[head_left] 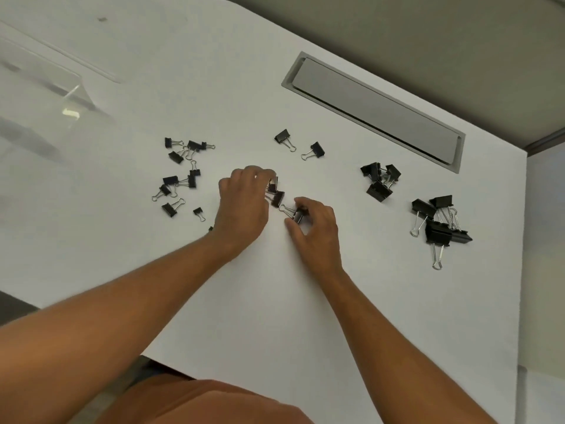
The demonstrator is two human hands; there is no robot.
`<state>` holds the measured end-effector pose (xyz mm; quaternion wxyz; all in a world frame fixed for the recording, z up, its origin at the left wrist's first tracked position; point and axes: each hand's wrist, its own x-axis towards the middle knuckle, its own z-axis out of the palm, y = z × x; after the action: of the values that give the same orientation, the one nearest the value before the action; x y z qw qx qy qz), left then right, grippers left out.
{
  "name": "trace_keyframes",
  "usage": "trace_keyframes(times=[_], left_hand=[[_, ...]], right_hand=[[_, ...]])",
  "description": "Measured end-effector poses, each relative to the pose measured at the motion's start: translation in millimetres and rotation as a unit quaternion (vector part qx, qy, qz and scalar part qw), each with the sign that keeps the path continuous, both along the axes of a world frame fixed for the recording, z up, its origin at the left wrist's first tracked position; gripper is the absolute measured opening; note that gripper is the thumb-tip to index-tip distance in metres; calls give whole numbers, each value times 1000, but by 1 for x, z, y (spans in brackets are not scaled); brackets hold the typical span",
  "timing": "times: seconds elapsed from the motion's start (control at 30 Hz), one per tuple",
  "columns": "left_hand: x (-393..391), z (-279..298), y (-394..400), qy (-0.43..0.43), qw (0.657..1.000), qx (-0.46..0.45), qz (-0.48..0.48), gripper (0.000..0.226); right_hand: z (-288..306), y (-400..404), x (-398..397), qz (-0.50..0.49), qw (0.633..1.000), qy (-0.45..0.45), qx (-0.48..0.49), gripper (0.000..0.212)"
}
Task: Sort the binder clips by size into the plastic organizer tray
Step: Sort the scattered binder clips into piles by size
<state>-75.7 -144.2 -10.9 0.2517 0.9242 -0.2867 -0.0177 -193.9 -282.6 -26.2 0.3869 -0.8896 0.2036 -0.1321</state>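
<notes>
Black binder clips lie in groups on the white table (275, 301). My left hand (241, 206) curls its fingers round a medium clip (272, 183) at the table's middle. My right hand (316, 231) pinches another medium clip (298, 215) between thumb and fingers. A third medium clip (277, 198) lies between the two hands. Several small clips (180, 175) are scattered to the left. Two medium clips (301, 145) lie farther back. Medium-large clips (380, 180) and the largest clips (440, 223) sit to the right. The clear plastic organizer tray (46, 87) stands at the far left, blurred.
A grey cable-slot cover (373, 108) is set into the table at the back right. The table's right edge runs near the largest clips. One tiny clip (210, 229) peeks out beside my left wrist.
</notes>
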Motion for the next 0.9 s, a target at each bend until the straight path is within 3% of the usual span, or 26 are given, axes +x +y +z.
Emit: trace_keyframes(times=[0.17,0.37,0.57,0.7,0.8,0.9], left_hand=[[51,-11,3,57,991,1,-122,51],[69,-6,-4,153,970,-56,-182,45],[75,7,13,206,946,-81,-238,51],[76,13,45,123,961,-112,-221,43],[71,8,91,-10,969,-135,-208,30],[62,-5,143,-86,969,-117,-200,21]], right_hand=[[13,3,10,19,997,32,61,68],[23,9,23,24,993,79,81,91],[8,28,30,-43,997,68,-17,95],[3,32,37,-2,988,61,-145,84],[-7,30,41,57,979,73,-180,59],[-12,31,41,42,982,57,-173,35]])
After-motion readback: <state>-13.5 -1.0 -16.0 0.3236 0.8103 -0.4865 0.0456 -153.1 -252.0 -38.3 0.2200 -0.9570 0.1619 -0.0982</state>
